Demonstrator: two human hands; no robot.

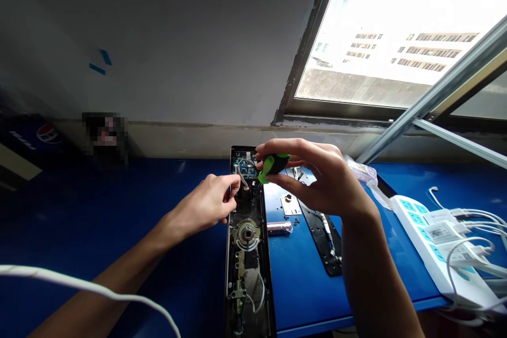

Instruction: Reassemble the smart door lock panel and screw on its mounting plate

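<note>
A long black housing (270, 285) of what looks like an electronic door lock lies open on the blue table, its inside facing up. At its far end is a blue circuit board (242, 168) with thin wires. My right hand (322, 179) grips a green and black screwdriver (273, 165), tilted, its shaft pointing down into the housing below the board. My left hand (212, 198) is closed in a pinch at the housing's left edge, near the wires; whatever its fingertips hold is hidden. Nearer me in the housing sit a round spindle part (247, 234) and a metal latch mechanism (238, 296).
Right of the housing lie a metal plate (291, 204), small dark screws (296, 222), a pink wrapped cylinder (279, 228) and a long black panel (322, 243). A white power strip (415, 237) with plugged adapters stands at the right. A white cable (99, 289) crosses the lower left.
</note>
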